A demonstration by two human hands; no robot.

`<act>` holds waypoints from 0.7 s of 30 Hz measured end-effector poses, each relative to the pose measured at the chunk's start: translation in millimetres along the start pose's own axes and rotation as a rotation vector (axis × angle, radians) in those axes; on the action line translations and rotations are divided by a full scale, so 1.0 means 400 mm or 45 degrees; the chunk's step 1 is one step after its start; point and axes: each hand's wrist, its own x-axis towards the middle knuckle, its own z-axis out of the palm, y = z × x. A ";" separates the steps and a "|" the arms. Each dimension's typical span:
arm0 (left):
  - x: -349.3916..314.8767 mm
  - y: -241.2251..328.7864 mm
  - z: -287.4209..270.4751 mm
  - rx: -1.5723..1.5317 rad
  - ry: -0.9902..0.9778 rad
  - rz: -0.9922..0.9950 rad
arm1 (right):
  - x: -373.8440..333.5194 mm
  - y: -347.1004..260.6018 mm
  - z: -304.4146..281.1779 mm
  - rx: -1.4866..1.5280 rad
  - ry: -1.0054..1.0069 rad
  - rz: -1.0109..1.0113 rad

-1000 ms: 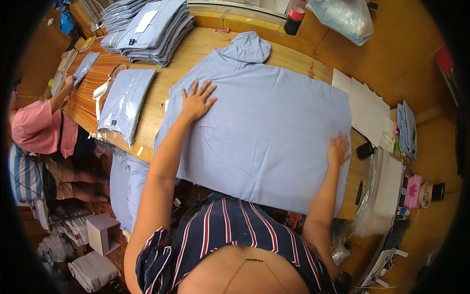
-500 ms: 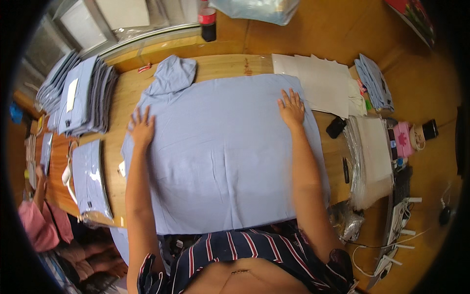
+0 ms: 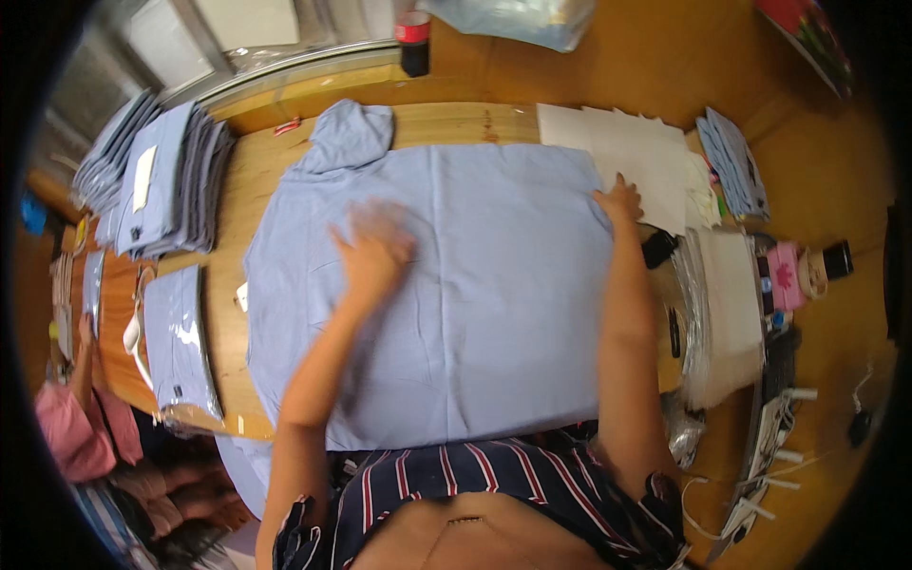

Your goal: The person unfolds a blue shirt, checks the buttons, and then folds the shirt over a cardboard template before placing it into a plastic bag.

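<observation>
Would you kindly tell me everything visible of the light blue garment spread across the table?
The light blue garment looks like thin, plain fabric, spread on the wooden table. A long crease runs down its middle, with smaller wrinkles in its left half. One bunched part sticks out at the upper left. The blurred left hand is over the left half; the right hand is at the right edge; exact contact is unclear.

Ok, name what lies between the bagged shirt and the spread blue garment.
In the head view: wooden tabletop, a small white item at the edge of the blue garment, and a pale strip nearer the front.
</observation>
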 end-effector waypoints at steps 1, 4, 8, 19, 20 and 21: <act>-0.061 0.070 -0.053 -0.090 -0.298 0.057 | 0.007 -0.007 0.008 -0.012 -0.042 0.010; -0.254 0.173 -0.089 -0.411 -0.368 0.278 | 0.151 0.137 0.079 0.394 -0.056 -0.349; -0.403 0.170 -0.061 -0.403 -0.369 0.152 | 0.128 0.081 0.057 0.120 -0.020 -0.240; -0.488 0.145 -0.097 -0.482 -0.228 0.155 | 0.267 0.311 -0.132 0.955 -0.051 0.110; -0.491 0.156 -0.094 -0.500 -0.214 0.164 | 0.309 0.375 -0.177 0.934 0.052 0.135; -0.496 0.165 -0.088 -0.517 -0.209 0.170 | 0.326 0.400 -0.212 0.919 0.146 0.154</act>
